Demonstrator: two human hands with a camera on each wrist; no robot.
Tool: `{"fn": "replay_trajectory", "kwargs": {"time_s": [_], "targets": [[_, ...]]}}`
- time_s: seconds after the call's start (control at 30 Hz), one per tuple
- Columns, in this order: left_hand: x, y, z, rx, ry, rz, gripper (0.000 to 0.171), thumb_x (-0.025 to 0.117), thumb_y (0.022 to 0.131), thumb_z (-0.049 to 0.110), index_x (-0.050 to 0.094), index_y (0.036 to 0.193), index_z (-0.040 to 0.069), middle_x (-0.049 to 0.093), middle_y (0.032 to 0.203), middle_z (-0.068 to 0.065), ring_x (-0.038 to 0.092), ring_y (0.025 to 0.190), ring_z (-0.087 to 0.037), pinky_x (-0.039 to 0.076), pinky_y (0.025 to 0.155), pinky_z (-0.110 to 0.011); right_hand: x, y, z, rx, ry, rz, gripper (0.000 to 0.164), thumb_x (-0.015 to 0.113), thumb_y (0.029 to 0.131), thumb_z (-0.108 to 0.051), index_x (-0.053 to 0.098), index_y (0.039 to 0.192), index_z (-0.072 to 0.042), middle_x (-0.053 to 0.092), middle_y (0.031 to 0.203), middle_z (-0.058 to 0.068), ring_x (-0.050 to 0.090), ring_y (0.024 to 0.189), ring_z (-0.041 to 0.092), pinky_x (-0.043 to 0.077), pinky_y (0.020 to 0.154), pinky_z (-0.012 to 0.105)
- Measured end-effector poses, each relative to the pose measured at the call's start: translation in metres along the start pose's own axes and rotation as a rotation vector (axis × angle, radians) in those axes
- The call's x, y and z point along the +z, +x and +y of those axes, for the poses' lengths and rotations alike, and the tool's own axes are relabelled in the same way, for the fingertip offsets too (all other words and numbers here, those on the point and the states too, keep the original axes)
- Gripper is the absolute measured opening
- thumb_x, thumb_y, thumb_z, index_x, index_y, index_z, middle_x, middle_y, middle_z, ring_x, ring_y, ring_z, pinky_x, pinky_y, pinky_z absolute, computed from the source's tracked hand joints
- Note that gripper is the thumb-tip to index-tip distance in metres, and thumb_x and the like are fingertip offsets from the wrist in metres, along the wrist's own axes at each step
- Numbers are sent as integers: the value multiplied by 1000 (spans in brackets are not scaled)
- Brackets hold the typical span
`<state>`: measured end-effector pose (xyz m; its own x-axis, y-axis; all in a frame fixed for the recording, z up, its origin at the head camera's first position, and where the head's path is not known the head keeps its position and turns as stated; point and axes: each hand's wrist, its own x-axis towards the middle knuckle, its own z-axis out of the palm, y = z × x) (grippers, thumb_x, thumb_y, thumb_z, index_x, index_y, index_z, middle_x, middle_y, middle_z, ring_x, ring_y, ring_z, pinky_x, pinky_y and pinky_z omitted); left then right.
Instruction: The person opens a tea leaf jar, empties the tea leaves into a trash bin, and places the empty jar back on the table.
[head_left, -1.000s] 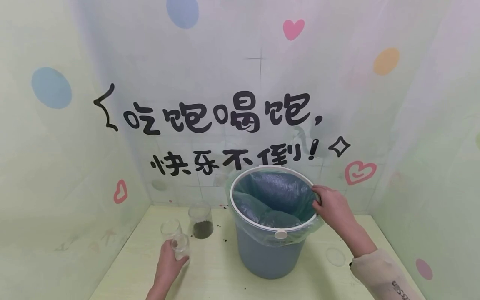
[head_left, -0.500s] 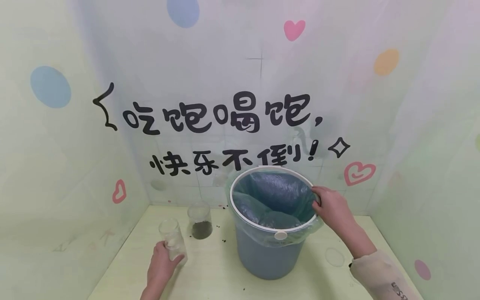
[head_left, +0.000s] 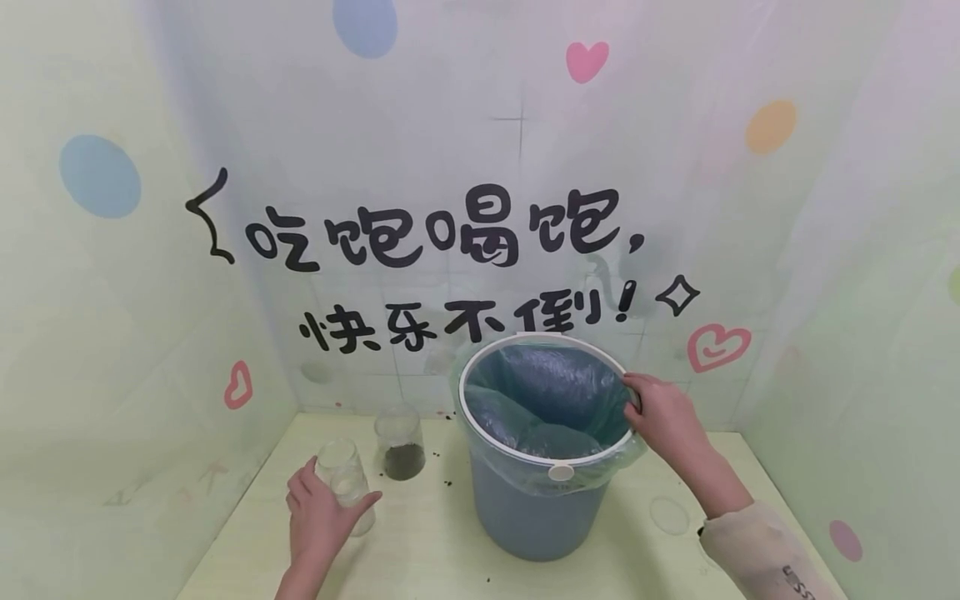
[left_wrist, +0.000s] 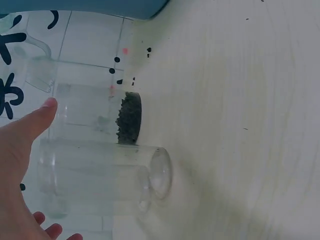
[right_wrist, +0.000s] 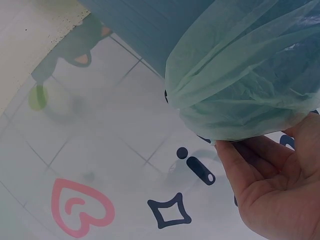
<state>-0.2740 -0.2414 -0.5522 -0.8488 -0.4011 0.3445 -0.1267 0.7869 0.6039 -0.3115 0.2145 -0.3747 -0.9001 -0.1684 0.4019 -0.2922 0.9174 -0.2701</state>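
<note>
Around the near side of a clear glass cup (head_left: 363, 521), my left hand (head_left: 318, 517) stands with thumb and fingers spread; the left wrist view shows a gap between the thumb (left_wrist: 42, 117) and the glass. A second clear cup (head_left: 335, 458) seems to overlap it from behind. Just beyond stands another clear cup (head_left: 403, 460) with dark grains at its bottom. My right hand (head_left: 667, 417) grips the rim of a blue bin (head_left: 536, 521), fingers under the green bag (right_wrist: 235, 85) folded over its edge. The bin is upright, with the bag lining it inside.
Dark crumbs (head_left: 448, 482) lie on the pale table (head_left: 427, 550) between cups and bin. A faint clear ring (head_left: 669, 515) rests right of the bin. A printed wall (head_left: 450, 125) closes off the back, with side walls left and right.
My left hand has gone from holding the near cup to fingers spread apart from it, shifting slightly left. The near cup now lines up with the one behind. My right hand has stayed put.
</note>
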Motion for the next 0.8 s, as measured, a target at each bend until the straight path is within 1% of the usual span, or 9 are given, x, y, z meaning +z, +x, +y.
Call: {"fn": "replay_trajectory", "kwargs": {"time_s": [0.1, 0.13, 0.27, 0.37, 0.53, 0.6, 0.7, 0.8], "targets": [[-5, 4, 10, 44, 8, 19, 116, 90, 66, 40, 21, 143, -12, 28, 136, -38, 36, 121, -57, 45, 83, -66, -1, 0, 0, 0, -3, 1, 37, 67, 85, -2, 65, 120, 9, 68, 119, 28, 63, 73, 25, 59, 76, 49], [-7, 5, 14, 54, 9, 11, 115, 89, 67, 40, 21, 144, -12, 27, 137, -38, 35, 122, -57, 46, 85, -66, -1, 0, -1, 2, -4, 0, 37, 67, 85, -2, 66, 120, 9, 68, 119, 28, 63, 73, 25, 59, 77, 49], [-16, 9, 28, 76, 11, -54, 105, 85, 75, 36, 23, 144, -13, 22, 145, -35, 30, 130, -56, 45, 92, -65, -1, 0, -1, -6, -10, 11, 36, 67, 85, -2, 66, 119, 9, 69, 118, 27, 68, 82, 31, 59, 81, 52], [-19, 12, 37, 99, 2, -87, 99, 84, 78, 32, 25, 143, -14, 19, 149, -34, 28, 134, -55, 43, 98, -65, -1, -1, 0, -12, -10, 17, 36, 67, 85, -2, 66, 119, 9, 69, 118, 27, 68, 82, 31, 59, 81, 52], [-20, 17, 47, 151, 12, -105, 94, 83, 79, 31, 29, 141, -15, 21, 153, -33, 26, 138, -54, 36, 109, -64, -1, -1, 0, -5, -4, 8, 36, 67, 85, -2, 66, 119, 9, 69, 118, 27, 59, 68, 21, 59, 73, 47], [-19, 20, 50, 165, 20, -116, 93, 82, 79, 32, 30, 141, -15, 22, 154, -33, 26, 140, -53, 33, 112, -63, 0, -1, 0, -2, -2, 4, 36, 67, 85, -2, 66, 119, 9, 69, 118, 27, 57, 67, 20, 58, 72, 46], [-18, 24, 54, 172, 26, -140, 93, 81, 80, 33, 31, 142, -14, 22, 155, -32, 26, 141, -52, 29, 116, -62, 0, -1, 0, -2, -4, 4, 36, 67, 85, -2, 66, 119, 9, 69, 118, 27, 59, 70, 21, 59, 75, 47], [-16, 28, 56, 172, 21, -156, 92, 81, 80, 33, 32, 142, -14, 23, 155, -32, 26, 142, -52, 27, 117, -62, -1, -1, -1, -3, -4, 8, 36, 67, 85, -2, 66, 119, 9, 69, 118, 27, 59, 69, 21, 59, 75, 47]]}}
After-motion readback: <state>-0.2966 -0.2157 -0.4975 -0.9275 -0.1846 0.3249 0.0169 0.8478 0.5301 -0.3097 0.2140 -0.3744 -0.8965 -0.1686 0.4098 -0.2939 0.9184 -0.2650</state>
